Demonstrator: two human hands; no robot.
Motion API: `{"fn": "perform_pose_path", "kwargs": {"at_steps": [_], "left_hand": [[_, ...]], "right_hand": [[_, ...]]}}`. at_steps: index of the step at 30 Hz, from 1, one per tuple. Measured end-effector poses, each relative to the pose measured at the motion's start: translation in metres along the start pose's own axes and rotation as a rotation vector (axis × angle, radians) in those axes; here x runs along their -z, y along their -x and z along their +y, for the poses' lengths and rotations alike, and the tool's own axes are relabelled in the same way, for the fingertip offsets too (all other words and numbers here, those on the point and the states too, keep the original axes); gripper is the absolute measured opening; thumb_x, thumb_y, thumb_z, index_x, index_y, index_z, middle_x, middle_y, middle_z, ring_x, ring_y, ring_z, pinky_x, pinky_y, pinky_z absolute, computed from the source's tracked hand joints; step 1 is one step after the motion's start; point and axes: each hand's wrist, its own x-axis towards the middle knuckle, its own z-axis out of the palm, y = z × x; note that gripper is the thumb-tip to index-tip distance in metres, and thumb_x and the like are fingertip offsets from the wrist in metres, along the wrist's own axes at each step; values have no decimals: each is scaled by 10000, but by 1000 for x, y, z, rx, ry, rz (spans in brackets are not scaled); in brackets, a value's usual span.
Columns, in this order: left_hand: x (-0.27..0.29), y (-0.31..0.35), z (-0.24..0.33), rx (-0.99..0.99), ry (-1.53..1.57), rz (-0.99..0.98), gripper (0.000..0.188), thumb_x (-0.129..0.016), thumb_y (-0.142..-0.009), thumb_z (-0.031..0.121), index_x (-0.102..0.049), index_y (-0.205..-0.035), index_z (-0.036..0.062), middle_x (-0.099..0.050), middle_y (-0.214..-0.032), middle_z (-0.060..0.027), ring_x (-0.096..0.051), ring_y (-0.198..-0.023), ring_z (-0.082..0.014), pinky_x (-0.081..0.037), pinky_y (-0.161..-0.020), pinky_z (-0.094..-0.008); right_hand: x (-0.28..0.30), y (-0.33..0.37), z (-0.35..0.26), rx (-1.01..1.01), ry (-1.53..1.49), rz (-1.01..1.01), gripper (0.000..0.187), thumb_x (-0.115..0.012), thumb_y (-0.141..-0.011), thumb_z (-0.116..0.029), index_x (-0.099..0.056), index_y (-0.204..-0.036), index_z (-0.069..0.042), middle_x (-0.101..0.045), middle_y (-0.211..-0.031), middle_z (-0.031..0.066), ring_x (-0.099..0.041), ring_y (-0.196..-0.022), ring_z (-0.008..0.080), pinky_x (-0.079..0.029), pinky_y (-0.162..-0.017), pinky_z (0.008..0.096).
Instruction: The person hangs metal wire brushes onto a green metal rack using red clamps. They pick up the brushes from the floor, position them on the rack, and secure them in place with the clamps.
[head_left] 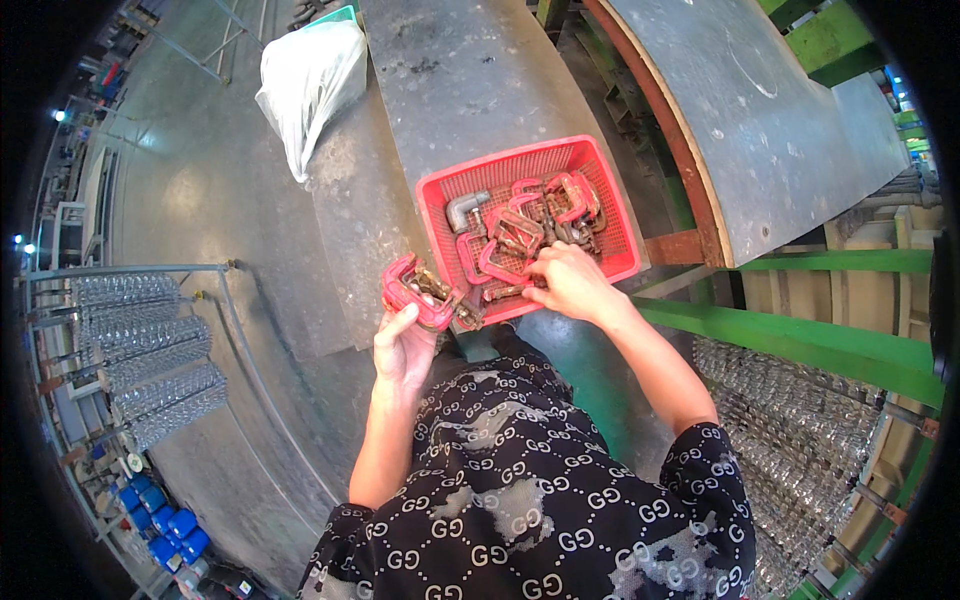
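A red plastic basket (612,190) with mesh sides holds several red C-clamps (520,232) with brownish screws. A grey pipe elbow (465,208) lies at its left side. My left hand (402,350) is closed around a bunch of red C-clamps (416,292), held up just outside the basket's near left corner. Over the basket's near side, my right hand (572,284) reaches in with its fingers curled and pinched at a C-clamp (503,264). Those fingertips partly cover the piece they grip.
The basket sits on a grey bench (480,90). A white plastic bag (318,80) lies on the far left. On the right, a grey tabletop (770,120) has a reddish-brown edge, with a green beam (790,335) below it. Racks of shiny metal parts (150,350) stand on both sides.
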Motion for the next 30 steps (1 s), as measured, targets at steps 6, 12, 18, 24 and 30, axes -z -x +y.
{"fn": "perform_pose_path", "kwargs": {"at_steps": [6,12,18,24,30], "left_hand": [[-9,6,-8,-45,-90,40,402,-682,-804,105,-547,-1182,82,-638,-966,-39,-622,-983,-197,-391,-1097,-470],[-19,13,-11,-78,-109,4,539,-690,-795,107,-492,-1295,77,-626,-1006,-40,-610,-1006,-193,-391,-1100,-485],[-24,6,-15,-55,-243,-18,635,-677,-828,171,-422,-1399,65,-565,-1301,-92,-547,-1210,-245,-393,-1088,-470],[-18,14,2,-27,-133,-155,521,-691,-855,178,-512,-1326,45,-604,-1276,-83,-573,-1189,-217,-443,-1044,-393],[6,18,32,70,-224,-152,597,-706,-809,149,-483,-1355,54,-594,-1272,-77,-565,-1189,-219,-435,-1053,-394]], "right_hand": [[-12,-21,4,70,136,-104,251,-730,-796,-273,-719,-845,-27,-646,-901,149,-606,-964,317,-463,-857,437],[35,-6,-13,-377,-576,64,283,-656,-924,-265,-698,-931,14,-658,-804,54,-620,-720,137,-516,-685,326],[14,14,-77,-255,-1325,286,265,-609,-978,-261,-702,-988,-14,-621,-766,-46,-512,-664,35,-429,-626,212],[-1,9,-127,-378,-1075,323,282,-616,-973,-275,-715,-991,-12,-612,-735,-49,-507,-645,26,-407,-579,202],[-25,17,-182,-451,-831,550,216,-711,-879,-111,-706,-1052,19,-612,-842,-7,-547,-734,65,-453,-668,220]]}}
